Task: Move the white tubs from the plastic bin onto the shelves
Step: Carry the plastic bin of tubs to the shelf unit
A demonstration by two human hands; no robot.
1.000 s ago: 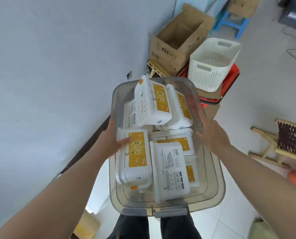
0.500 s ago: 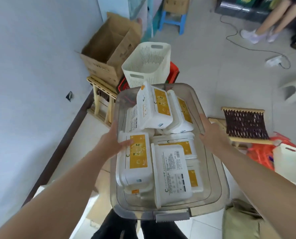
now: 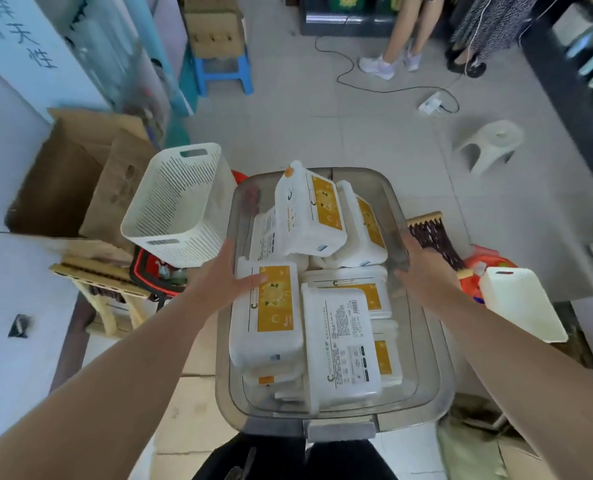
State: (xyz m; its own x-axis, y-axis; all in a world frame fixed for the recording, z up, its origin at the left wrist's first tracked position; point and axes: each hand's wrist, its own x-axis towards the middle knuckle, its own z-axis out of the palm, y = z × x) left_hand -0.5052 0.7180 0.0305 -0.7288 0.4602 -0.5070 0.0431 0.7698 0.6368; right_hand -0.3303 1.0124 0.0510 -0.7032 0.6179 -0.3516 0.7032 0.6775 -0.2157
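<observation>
the white rectangular plastic tubs with orange labels (image 3: 267, 317) all lie inside the translucent grey plastic bin (image 3: 437, 386), piled in loose layers. one tub (image 3: 310, 216) sits tilted on top at the far end and leans against another beside it. a tub turned to show its printed back and barcode (image 3: 340, 344) lies on top at the near right.

the bin is held off the floor in front of the person, its grey latch at the near rim. the left hand (image 3: 215, 282) grasps the bin's left rim, with the thumb reaching over the edge onto the orange label of the near-left tub and the fingers outside the wall. the right hand (image 3: 423, 275) clasps the right rim, palm against the outer wall and thumb hooked over the edge. both forearms are bare, and dark trousers (image 3: 288, 459) show below the bin.

to the left of the bin stands a cream slotted plastic basket (image 3: 181, 206) on a red and black crate (image 3: 149, 271), with an open brown cardboard box (image 3: 70, 181) beyond it by the wall. to the right are a wooden stool with a dark woven seat (image 3: 430, 237) and a white plastic container (image 3: 520, 303). farther off on the grey tiled floor (image 3: 322, 126) are a blue plastic stool (image 3: 224, 69), a white plastic stool (image 3: 489, 143), and a white power strip on a black cable (image 3: 430, 103). the legs of other people (image 3: 402, 29) stand at the top.
</observation>
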